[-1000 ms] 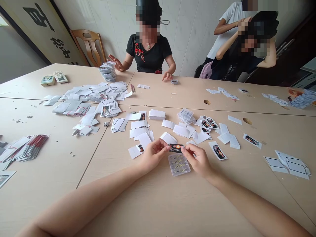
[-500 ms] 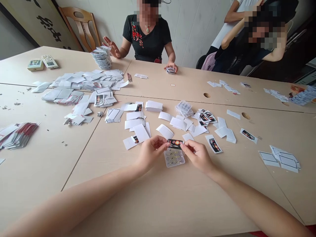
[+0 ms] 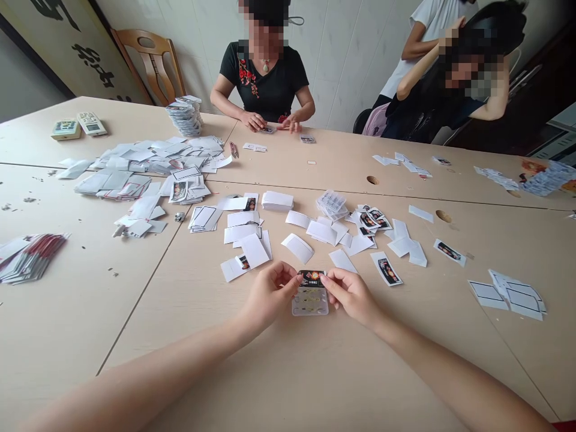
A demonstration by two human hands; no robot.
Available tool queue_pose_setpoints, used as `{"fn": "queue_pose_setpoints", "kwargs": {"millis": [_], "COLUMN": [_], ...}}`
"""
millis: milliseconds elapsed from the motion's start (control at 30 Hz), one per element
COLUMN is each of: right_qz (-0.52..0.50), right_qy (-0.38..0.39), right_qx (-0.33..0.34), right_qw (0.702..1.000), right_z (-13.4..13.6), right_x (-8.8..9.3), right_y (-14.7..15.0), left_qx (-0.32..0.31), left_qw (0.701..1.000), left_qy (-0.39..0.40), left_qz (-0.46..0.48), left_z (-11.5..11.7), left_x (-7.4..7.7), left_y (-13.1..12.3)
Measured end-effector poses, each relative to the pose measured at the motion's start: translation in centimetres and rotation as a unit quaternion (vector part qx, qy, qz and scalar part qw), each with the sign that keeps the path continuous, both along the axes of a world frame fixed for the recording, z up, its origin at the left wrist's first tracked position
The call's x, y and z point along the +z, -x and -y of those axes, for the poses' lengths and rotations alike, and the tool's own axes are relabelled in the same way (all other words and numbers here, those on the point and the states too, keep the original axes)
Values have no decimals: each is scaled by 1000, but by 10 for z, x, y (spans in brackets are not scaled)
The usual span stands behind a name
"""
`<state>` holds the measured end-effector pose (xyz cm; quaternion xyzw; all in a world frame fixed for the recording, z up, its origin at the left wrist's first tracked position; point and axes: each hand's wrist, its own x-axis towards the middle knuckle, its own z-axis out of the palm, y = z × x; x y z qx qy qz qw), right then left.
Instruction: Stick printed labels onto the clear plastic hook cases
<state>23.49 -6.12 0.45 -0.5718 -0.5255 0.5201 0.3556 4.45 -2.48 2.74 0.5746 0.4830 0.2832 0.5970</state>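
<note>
Between my hands is a black printed label (image 3: 311, 278) with an orange burst on it. It lies over the upper part of a small clear plastic box (image 3: 310, 303), which shows rows of small yellowish pieces inside. My left hand (image 3: 275, 292) pinches the label's left edge between thumb and fingers. At the opposite edge, my right hand (image 3: 353, 295) pinches it the same way. Whether the label is stuck to the box I cannot tell. Just beyond my hands are scattered white label sheets (image 3: 297, 248) and a black printed label (image 3: 386, 268).
Clear boxes (image 3: 332, 204) are piled mid-table. Heaps of white papers (image 3: 153, 156) spread to the left, near a tall stack of packs (image 3: 184, 117). Two calculators (image 3: 91, 123) sit at far left. Across the table a person (image 3: 266, 84) handles a small pack; another person (image 3: 432, 114) sits at right.
The label and box now lie straighter, slightly lower and further left in view, with both hands still at the label. The person opposite has drawn both hands together over a pack.
</note>
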Motion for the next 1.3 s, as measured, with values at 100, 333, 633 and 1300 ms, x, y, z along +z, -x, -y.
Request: {"fn": "queue_pose_setpoints", "kwargs": {"millis": [100,333,633,1300], "right_qz": [-24,87,110,47], "right_qy": [18,-61,-90,-79], "right_qx": [-1,-11,-7,-140], "right_qw": [1000,994,990,986], "right_z": [5,13,13,8], "right_x": [1,4,5,23], "right_y": [3,6,7,-26], "left_qx": [-10,-7,-26,-189], "left_qw": [1000,997,995,893], "left_qy": [-15,-25,-41,-203], "left_qz": [-16,-69,-85,-354], "left_z": [2,5,5,19], "left_x": [0,-5,-5,10], "left_y": [4,6,7,7]}}
